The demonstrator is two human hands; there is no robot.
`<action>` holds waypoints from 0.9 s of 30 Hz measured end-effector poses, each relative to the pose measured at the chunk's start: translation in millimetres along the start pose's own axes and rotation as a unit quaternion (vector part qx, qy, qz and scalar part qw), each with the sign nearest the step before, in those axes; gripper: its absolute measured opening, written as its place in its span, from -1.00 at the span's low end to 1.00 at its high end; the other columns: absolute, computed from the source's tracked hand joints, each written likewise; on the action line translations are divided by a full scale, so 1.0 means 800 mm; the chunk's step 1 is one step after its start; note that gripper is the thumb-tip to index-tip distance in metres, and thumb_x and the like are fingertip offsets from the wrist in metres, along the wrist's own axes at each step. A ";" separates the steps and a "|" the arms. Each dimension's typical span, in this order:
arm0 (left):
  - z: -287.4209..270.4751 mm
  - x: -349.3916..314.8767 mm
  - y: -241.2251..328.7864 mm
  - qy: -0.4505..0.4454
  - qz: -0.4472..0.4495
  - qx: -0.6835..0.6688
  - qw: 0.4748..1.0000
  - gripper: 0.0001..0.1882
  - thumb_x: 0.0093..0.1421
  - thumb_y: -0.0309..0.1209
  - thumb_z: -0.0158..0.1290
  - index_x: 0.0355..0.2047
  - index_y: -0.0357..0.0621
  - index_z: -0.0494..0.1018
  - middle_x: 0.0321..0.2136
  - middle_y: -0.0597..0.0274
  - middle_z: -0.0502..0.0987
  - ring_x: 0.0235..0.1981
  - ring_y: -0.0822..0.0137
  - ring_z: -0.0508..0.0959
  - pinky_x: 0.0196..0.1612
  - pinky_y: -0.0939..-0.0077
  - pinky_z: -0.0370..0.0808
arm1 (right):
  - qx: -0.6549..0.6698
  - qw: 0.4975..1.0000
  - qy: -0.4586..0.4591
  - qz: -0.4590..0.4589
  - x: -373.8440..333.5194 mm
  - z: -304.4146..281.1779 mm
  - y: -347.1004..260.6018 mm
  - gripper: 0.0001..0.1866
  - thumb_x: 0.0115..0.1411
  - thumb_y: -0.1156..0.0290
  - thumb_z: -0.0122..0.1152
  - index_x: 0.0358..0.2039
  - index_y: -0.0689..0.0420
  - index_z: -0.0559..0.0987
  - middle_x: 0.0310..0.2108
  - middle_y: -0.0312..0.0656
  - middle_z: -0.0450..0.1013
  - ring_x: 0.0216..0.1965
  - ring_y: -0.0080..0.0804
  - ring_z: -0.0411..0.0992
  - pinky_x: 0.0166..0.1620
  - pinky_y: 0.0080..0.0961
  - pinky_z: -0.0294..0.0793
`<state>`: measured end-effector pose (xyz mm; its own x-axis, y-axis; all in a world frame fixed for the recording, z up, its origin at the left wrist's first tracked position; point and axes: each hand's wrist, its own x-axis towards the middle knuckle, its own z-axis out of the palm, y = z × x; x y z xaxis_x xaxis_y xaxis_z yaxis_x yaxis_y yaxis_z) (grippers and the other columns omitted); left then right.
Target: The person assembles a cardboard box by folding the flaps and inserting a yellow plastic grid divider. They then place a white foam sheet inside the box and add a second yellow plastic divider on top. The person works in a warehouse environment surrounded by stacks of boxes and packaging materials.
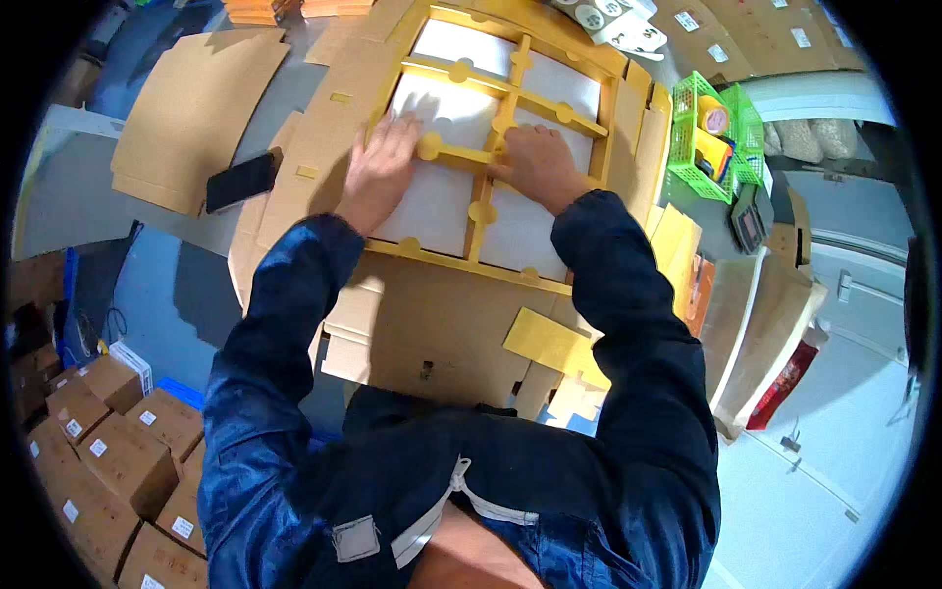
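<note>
In front of me lies a shallow yellow box (412,247), split into several compartments by a yellow cardboard divider (461,154) with rounded tabs. White flat sheets (432,201) line the compartments. My left hand (378,172) rests at the box's left side, its fingers stretched forward over the edge of a middle compartment. My right hand (542,165) is at the centre-right, with bent fingers against the divider near its middle crossing. Its fingertips are partly hidden, but they appear to grip the divider's edge. Brown cardboard (392,319) lies beneath the box.
Left of the box are a black phone (240,184) and a large cardboard sheet (196,113). Green plastic baskets (682,147) and a calculator (749,221) stand at the right. A sticker roll (601,14) lies beyond the box. Small cartons (128,461) are stacked at lower left.
</note>
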<state>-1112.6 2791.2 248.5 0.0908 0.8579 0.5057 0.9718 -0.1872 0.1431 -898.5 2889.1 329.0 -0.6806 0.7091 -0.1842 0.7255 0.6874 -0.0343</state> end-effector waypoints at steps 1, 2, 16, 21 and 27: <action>0.004 0.015 0.012 -0.003 0.035 -0.095 0.995 -0.64 0.06 -0.47 -0.01 -0.08 -0.11 0.37 -0.14 0.16 0.44 0.00 0.15 0.38 0.16 -0.06 0.11 | 0.006 0.999 -0.031 -0.002 -0.012 0.003 0.005 -0.54 -0.02 0.05 0.23 -0.34 0.24 0.48 -0.32 -0.01 0.46 -0.21 -0.06 0.41 -0.15 -0.22 0.40; 0.008 0.030 0.022 -0.110 0.046 -0.101 0.988 -0.67 0.05 -0.46 0.00 -0.12 -0.12 0.38 -0.15 0.15 0.45 0.01 0.15 0.37 0.17 -0.04 0.11 | 0.018 0.999 -0.031 -0.014 -0.021 0.006 0.013 -0.56 0.00 0.06 0.21 -0.36 0.22 0.49 -0.35 -0.03 0.46 -0.24 -0.06 0.42 -0.17 -0.22 0.40; 0.038 0.025 0.168 -0.214 -0.308 -0.144 0.916 -0.71 0.13 -0.24 -0.02 -0.30 -0.23 0.40 -0.30 0.02 0.47 -0.28 0.03 0.52 -0.24 0.17 0.46 | 0.117 0.988 -0.097 -0.028 -0.012 0.062 0.041 -0.65 0.20 0.12 -0.12 -0.34 0.14 0.50 -0.39 0.00 0.50 -0.33 0.00 0.46 -0.26 -0.13 0.42; 0.064 0.014 0.164 -0.154 -0.332 -0.170 0.915 -0.76 0.11 -0.26 0.01 -0.36 -0.21 0.39 -0.33 -0.02 0.49 -0.34 -0.01 0.53 -0.26 0.16 0.47 | 0.174 0.976 -0.130 -0.018 -0.012 0.063 0.043 -0.60 0.22 0.08 -0.17 -0.28 0.14 0.50 -0.35 -0.01 0.50 -0.28 -0.01 0.45 -0.24 -0.13 0.41; 0.069 0.002 0.165 -0.059 -0.288 -0.186 0.938 -0.79 0.07 -0.33 0.03 -0.42 -0.25 0.40 -0.38 -0.03 0.48 -0.37 -0.03 0.51 -0.30 0.15 0.45 | 0.154 0.985 -0.077 -0.027 -0.020 0.061 0.036 -0.62 0.22 0.10 -0.16 -0.25 0.12 0.50 -0.33 -0.03 0.50 -0.28 -0.02 0.46 -0.24 -0.16 0.42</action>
<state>-972.2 2794.4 220.8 -0.3818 0.9104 0.1594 0.7258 0.1885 0.6615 -861.9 2890.0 283.4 -0.7120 0.6251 -0.3198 0.7020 0.6261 -0.3393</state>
